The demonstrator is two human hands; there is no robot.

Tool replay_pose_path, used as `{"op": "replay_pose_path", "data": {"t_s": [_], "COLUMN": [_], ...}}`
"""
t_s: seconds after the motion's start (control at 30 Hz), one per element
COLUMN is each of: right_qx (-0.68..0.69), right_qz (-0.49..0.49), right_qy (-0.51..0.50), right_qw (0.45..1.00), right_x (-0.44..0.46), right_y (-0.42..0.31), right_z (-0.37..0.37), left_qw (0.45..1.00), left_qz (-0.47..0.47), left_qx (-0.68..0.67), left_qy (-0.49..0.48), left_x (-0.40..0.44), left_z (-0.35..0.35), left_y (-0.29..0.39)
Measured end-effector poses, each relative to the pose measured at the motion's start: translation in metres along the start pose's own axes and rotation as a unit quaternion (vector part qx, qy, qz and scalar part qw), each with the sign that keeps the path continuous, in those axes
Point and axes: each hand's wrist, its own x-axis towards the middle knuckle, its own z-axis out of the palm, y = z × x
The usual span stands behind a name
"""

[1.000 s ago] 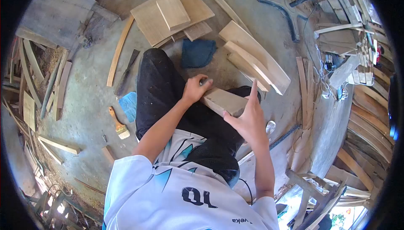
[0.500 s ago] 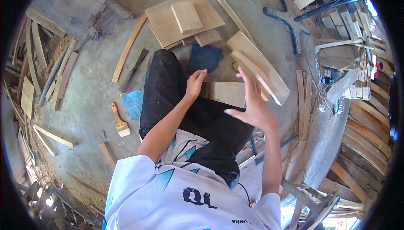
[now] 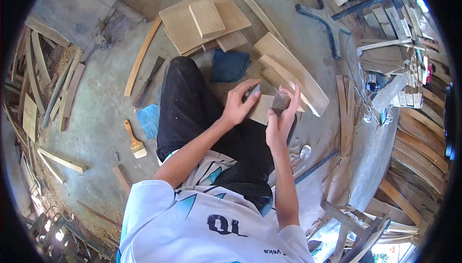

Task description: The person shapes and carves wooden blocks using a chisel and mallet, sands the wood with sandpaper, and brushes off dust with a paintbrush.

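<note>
My left hand (image 3: 237, 105) is closed in a pinch around a small grey piece (image 3: 253, 90), mostly covered by the fingers. A hand's width to its right, my right hand (image 3: 279, 127) grips a rough grey-brown block (image 3: 280, 102) between thumb and fingers. Below and between both hands, a pale wooden board (image 3: 260, 110) rests by my legs, partly hidden. Past my fingertips lies a dark blue cloth (image 3: 230, 66) on the floor. Beside the right hand, a long plank (image 3: 294, 73) lies at a slant, with a narrower strip along it.
Ahead, a small wood block (image 3: 207, 18) sits on stacked flat boards (image 3: 173, 25). To the left are a paintbrush (image 3: 134, 140), a light blue cloth (image 3: 148, 121), a dark chisel-like tool (image 3: 148, 82) and a curved strip (image 3: 143, 56). Wood piles and cables (image 3: 368, 99) line the right.
My right hand has moved left and down and now holds the grey-brown block. My left hand has shifted right, with a grey piece now visible in it. The view has shifted slightly.
</note>
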Motion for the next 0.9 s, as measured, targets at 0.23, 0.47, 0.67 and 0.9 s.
{"op": "replay_pose_path", "data": {"t_s": [0.23,0.47,0.67,0.9], "right_qx": [-0.017,-0.037,0.022,-0.011], "right_qz": [0.035,0.036,0.049,0.046], "right_qy": [0.055,0.05,0.092,0.113], "right_qw": [0.998,0.997,0.994,0.992], "right_x": [-0.007,-0.011,-0.03,-0.044], "right_y": [0.022,0.018,0.022,0.027], "right_z": [0.001,-0.019,-0.018,-0.028], "left_qw": [0.996,0.999,0.999,0.975], "left_qz": [-0.088,0.018,-0.015,-0.163], "left_qx": [-0.029,-0.046,-0.031,0.039], "left_qy": [-0.021,0.01,-0.039,-0.148], "left_x": [-0.001,-0.002,-0.005,-0.006], "left_z": [0.001,0.015,0.02,-0.002], "left_y": [0.017,0.01,0.034,0.013]}}
